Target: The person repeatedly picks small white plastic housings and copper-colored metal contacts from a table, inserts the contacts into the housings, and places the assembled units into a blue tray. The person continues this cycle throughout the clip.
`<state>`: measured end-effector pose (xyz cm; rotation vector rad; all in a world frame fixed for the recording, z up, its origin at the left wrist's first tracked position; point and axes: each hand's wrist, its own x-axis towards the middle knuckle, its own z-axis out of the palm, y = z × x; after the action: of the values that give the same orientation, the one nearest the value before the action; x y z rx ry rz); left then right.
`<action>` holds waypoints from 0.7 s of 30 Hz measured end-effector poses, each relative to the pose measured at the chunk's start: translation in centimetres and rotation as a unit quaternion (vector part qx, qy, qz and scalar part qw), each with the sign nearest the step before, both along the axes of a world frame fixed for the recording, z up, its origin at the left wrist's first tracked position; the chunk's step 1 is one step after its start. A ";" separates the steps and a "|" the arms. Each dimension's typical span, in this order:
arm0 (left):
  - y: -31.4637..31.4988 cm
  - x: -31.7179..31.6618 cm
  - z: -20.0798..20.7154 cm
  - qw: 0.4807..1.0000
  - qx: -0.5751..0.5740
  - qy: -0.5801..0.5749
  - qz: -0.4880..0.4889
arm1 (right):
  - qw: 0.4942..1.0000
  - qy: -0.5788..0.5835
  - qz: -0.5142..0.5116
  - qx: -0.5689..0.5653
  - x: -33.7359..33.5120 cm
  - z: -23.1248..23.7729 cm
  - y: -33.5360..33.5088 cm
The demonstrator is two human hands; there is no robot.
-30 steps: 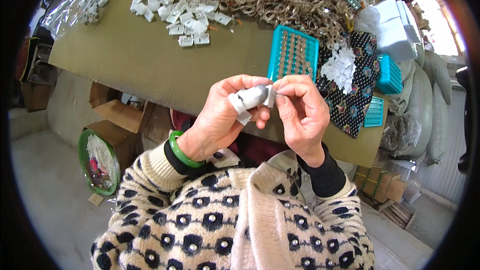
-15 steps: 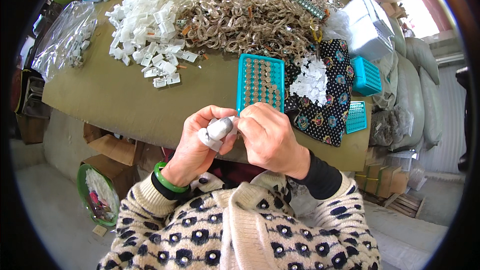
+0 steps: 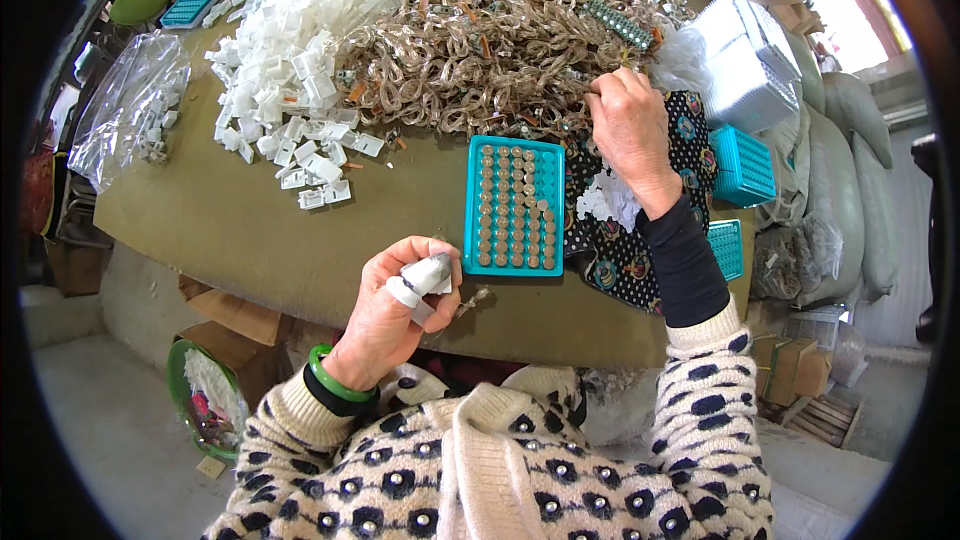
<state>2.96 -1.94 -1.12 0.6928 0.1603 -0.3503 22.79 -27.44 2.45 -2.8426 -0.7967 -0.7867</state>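
Note:
My left hand [image 3: 395, 305] is near the table's front edge, with white and grey wrapping on one digit. Its fingers close on a small white plastic case [image 3: 437, 312], mostly hidden by them. A short clear wire end [image 3: 474, 302] sticks out beside the fingertips. Farther off, my right hand [image 3: 630, 125] reaches to the right edge of a heap of coiled clear wire bundles [image 3: 480, 50]. Its fingers are bent together there, and what they grip is hidden. A bit of yellow [image 3: 627, 58] shows just past the fingertips. Between the hands lies a teal tray [image 3: 515, 268] with rows of round coin cells [image 3: 502, 205].
White plastic cases [image 3: 300, 70] are heaped at the back left. White scraps [image 3: 605, 198] lie on a dark patterned cloth [image 3: 630, 275]. Stacked teal trays [image 3: 742, 165] and white trays [image 3: 740, 50] stand at the right. A clear plastic bag [image 3: 130, 105] lies at the left.
My right hand has left my left hand and reached away to the heap's right edge. My left hand has dropped slightly, still gripping the white case. The teal tray appears lower in view.

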 end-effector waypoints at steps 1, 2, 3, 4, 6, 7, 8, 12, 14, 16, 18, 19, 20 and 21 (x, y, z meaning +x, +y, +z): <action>0.0 0.0 -0.2 1.000 -0.003 -0.009 -0.002 | 1.000 0.006 0.007 0.024 0.3 0.3 -0.2; 0.1 0.0 -0.3 1.000 -0.007 -0.018 -0.004 | 0.999 0.017 0.012 0.045 0.5 0.7 -0.4; 0.2 0.0 -0.4 0.999 -0.018 -0.026 -0.009 | 0.992 0.047 0.022 0.114 0.6 1.4 -0.7; 0.4 0.0 -0.5 0.999 -0.030 -0.025 -0.009 | 0.985 0.027 0.047 0.162 0.7 2.0 -0.9; 0.8 0.1 -0.7 0.997 -0.068 -0.022 -0.014 | 0.871 0.232 0.018 0.432 0.7 3.2 -1.5; 0.9 0.1 -0.8 0.995 -0.097 -0.026 -0.019 | 0.759 0.304 0.084 0.569 0.6 3.6 -1.6; 0.9 0.1 -0.8 0.996 -0.084 -0.022 -0.021 | 0.774 0.301 0.043 0.556 0.4 3.6 -1.3; 0.6 -0.1 -0.9 0.997 -0.068 -0.030 -0.006 | 0.748 0.324 0.033 0.578 -0.9 3.4 0.3; 0.5 -0.3 -0.9 0.997 -0.069 -0.034 0.007 | 0.685 0.354 0.052 0.634 -2.3 3.4 1.0; 0.5 -0.3 -0.8 0.996 -0.084 -0.038 0.010 | 0.676 0.373 0.062 0.633 -3.7 3.6 1.9; 0.7 -0.2 -0.4 0.994 -0.097 -0.056 -0.009 | 0.644 0.391 0.079 0.653 -5.4 3.6 3.1; 0.7 -0.2 -0.1 0.994 -0.094 -0.054 -0.014 | 0.635 0.402 0.087 0.654 -6.3 3.6 3.7; 0.9 -0.1 0.3 0.994 -0.090 -0.051 -0.017 | 0.619 0.406 0.098 0.665 -7.1 3.6 4.4; 0.9 0.0 0.7 0.994 -0.076 -0.079 -0.018 | 0.615 0.405 0.103 0.669 -8.0 3.5 5.2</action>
<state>2.92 -1.06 -0.43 0.5704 -0.0302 -0.3377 14.77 -22.24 5.92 -1.3391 -0.1436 0.1049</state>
